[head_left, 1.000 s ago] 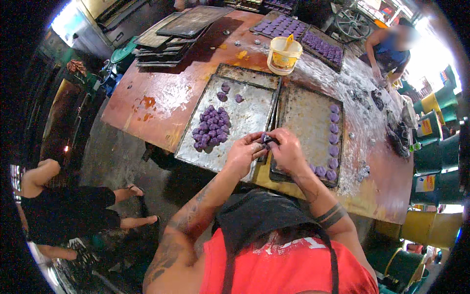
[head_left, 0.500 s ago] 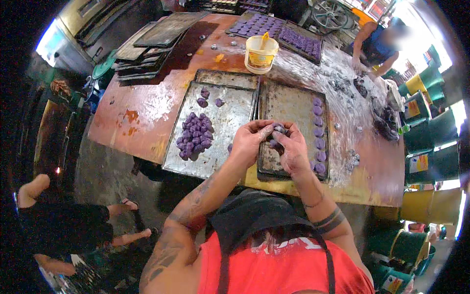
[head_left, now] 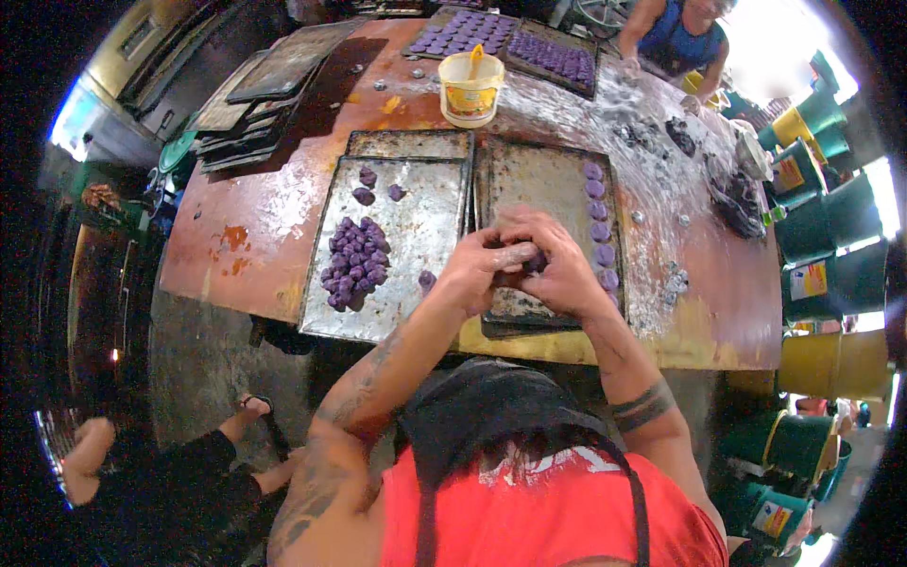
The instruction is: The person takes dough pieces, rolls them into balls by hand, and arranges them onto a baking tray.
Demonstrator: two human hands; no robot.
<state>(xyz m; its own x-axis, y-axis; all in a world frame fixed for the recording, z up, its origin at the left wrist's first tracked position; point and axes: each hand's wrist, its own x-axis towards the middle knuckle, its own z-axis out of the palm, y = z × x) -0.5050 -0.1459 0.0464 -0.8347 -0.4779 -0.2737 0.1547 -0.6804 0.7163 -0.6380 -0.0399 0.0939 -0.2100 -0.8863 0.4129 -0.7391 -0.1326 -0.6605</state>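
Note:
Over the right-hand baking tray (head_left: 529, 184), my left hand (head_left: 477, 267) and my right hand (head_left: 551, 260) meet with fingers closed around a purple dough piece (head_left: 532, 263), mostly hidden by them. A column of flattened purple rounds (head_left: 596, 210) lies along that tray's right side. Beside it, the left-hand tray (head_left: 329, 198) holds a pile of purple dough balls (head_left: 355, 257) and several loose pieces (head_left: 364, 196). Some of the fingers are blurred.
On the table (head_left: 217, 227) are stacked trays (head_left: 288, 61), a white bucket (head_left: 469, 94) and farther trays of purple dough (head_left: 551, 57). A co-worker (head_left: 682, 38) reaches over floury, dark plastic at the right. Green and yellow drums (head_left: 831, 359) stand rightward; another person (head_left: 165, 472) is low at left.
The view has shifted, moving the table leftward and slightly upward in the picture. My fingers have shifted around the dough, my right fingers now arched over it. The person at left sits lower in view.

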